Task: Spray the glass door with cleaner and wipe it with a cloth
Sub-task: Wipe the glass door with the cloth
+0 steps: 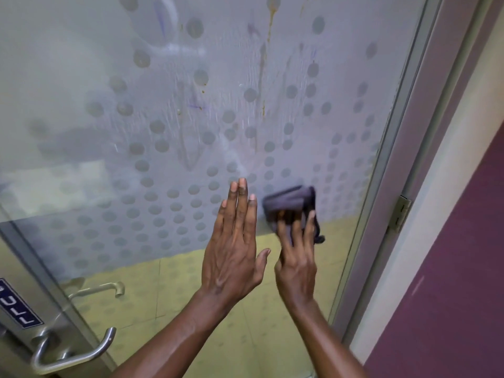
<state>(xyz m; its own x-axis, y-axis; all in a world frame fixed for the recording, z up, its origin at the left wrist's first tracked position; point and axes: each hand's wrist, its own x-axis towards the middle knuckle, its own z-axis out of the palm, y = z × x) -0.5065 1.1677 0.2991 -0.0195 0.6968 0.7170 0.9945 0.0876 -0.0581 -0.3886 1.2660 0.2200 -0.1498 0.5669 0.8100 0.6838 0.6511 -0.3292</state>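
Pressing one dark cloth [291, 203] on one glass door [136, 105] with straight fingers of right hand [297, 257]; left hand [231, 249] flat, empty.

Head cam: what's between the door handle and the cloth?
The left hand, fingers straight, over the glass door, sits between door handle and cloth; right hand presses the cloth. Head view.

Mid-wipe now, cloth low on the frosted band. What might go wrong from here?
1. The cloth under the right hand is low, while the brown drips and purple marks sit much higher, so they may get missed.
2. The left hand looks flat against the glass door and may leave prints.
3. If the door swings, fingers working on the hinge side could get nipped.
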